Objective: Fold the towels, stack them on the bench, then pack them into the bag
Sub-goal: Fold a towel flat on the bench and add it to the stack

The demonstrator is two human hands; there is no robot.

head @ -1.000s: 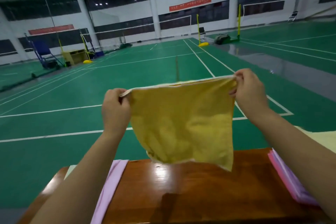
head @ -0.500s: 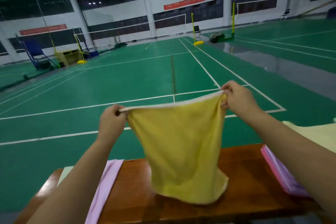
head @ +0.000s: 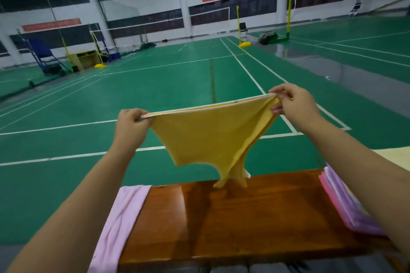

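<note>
Green badminton courts with white lines stretch away behind a glossy reddish-brown wooden bench (head: 255,224), whose top runs across the lower part of the view. Above the bench's far edge a person holds a yellow cloth towel (head: 206,135) up in the air by its two top corners. The left hand (head: 131,127) has its fingers curled round the left corner, and the right hand (head: 294,104) pinches the right corner between thumb and fingers, so the white-trimmed top hem is stretched nearly straight between them, higher on the right. Below the hem the towel sags and gathers toward the right, narrowing into a hanging bunch whose lowest tip reaches about to the bench's far edge; whether it touches the wood cannot be told. A pale pink towel (head: 117,224) lies draped over the bench's left end. At the right end sits a stack of folded pink and lilac towels (head: 346,208), partly hidden by the right forearm.
</note>
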